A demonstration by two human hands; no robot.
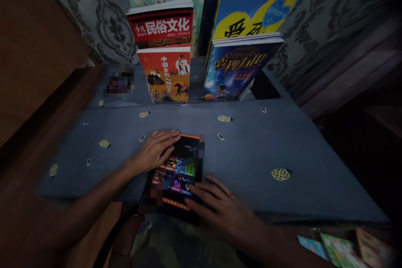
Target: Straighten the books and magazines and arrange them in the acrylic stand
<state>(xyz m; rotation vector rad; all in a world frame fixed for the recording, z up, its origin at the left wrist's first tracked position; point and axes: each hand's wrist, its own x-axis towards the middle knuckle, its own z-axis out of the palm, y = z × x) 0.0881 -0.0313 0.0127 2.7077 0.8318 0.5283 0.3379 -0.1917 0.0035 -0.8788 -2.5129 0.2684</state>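
Note:
A black book with an orange top edge and several small colourful pictures on its face lies at the table's front edge. My left hand rests along its upper left side, fingers stretched out flat over the cover. On the lower right part of the book, my right hand touches the cover with its fingers spread. Both hands are open, and neither is wrapped round the book. Blurred patches hide parts of the book's lower left and upper right edge.
Behind the hands, red and orange children's books and blue books stand upright in tiers. A grey-blue cloth with pineapple prints covers the table. A black flat object lies at the back right. More books sit low at the right.

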